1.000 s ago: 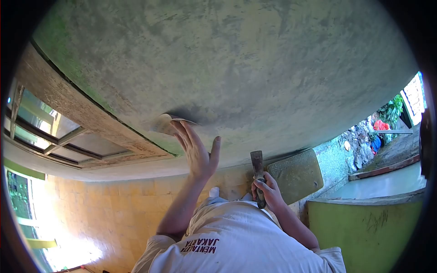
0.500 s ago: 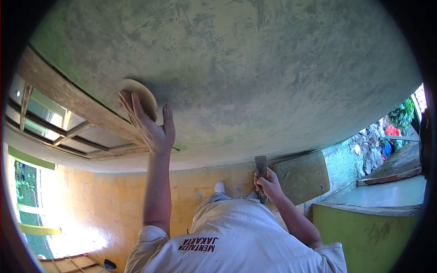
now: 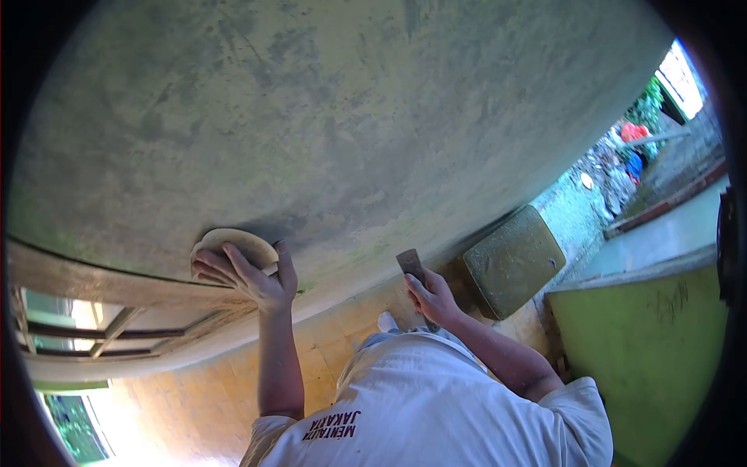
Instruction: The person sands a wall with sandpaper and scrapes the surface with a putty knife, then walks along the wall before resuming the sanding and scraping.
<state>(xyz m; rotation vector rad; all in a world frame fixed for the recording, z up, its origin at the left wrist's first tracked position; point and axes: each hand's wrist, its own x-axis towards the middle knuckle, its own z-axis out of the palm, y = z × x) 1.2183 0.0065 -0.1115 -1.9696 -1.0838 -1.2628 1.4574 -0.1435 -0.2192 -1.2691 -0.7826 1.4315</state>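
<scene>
My left hand (image 3: pixel 253 280) is closed on a pale, round-edged pad (image 3: pixel 241 245), pressed flat against the grey, blotchy wall (image 3: pixel 350 140). Its fingers lie along the pad and the thumb is at the right edge; the pad's face towards the wall is hidden. Lower and to the right, my right hand (image 3: pixel 433 297) wraps round the handle of a scraper (image 3: pixel 410 265). The flat blade points up, apart from the wall, in front of my body.
A wood-framed window (image 3: pixel 117 323) borders the wall at left. A worn, dusty stool or box top (image 3: pixel 515 261) stands to the right of the scraper. Beyond it is a low green wall (image 3: pixel 638 342). Yellowish tiles (image 3: pixel 210 397) cover the floor; rubbish (image 3: pixel 622 171) lies outside.
My left hand and the pad appear lower in view, still on the wall. My right hand with the scraper has shifted slightly left and up. The view itself has tilted.
</scene>
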